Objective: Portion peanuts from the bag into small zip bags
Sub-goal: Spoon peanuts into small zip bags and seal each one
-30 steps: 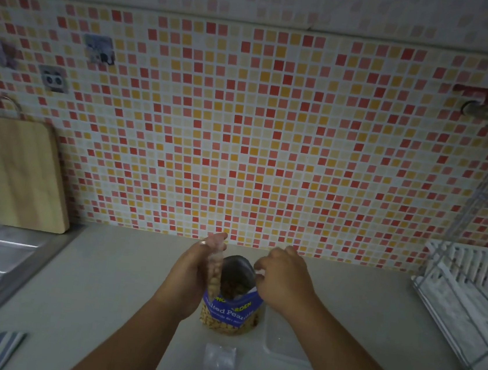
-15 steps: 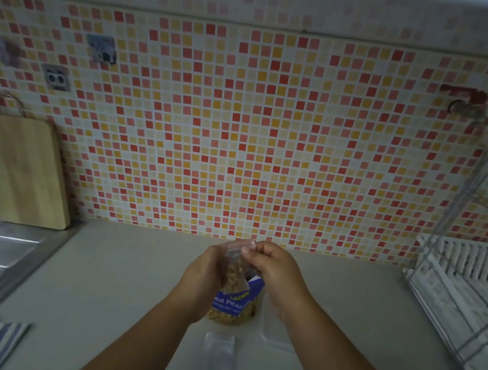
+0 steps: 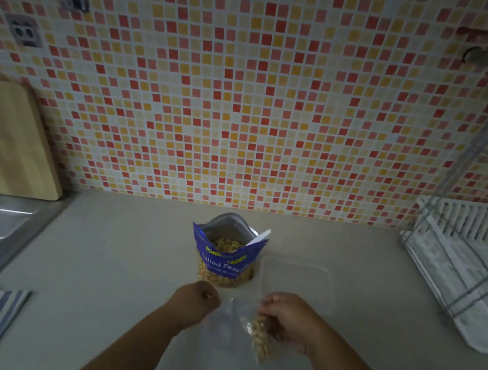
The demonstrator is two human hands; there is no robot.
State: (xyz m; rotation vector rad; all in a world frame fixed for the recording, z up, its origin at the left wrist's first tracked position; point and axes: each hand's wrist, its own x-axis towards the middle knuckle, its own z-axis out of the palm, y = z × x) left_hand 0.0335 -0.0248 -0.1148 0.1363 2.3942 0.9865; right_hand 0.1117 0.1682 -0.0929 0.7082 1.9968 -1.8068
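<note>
Filled zip bag (image 3: pixel 260 337), peanuts inside: is being gripped in the curled fingers of the right hand (image 3: pixel 291 321), at the hand's 8 o'clock. Empty zip bag (image 3: pixel 222 325): is being seen flat on the counter (image 3: pixel 106 260), at 9 o'clock of the filled one. Left hand (image 3: pixel 197 299): is being held curled at its 10 o'clock corner; whether it pinches cannot be told. Peanut bag (image 3: pixel 223 258): is being stood open at 12 o'clock, beside a clear tray (image 3: pixel 310 283).
</note>
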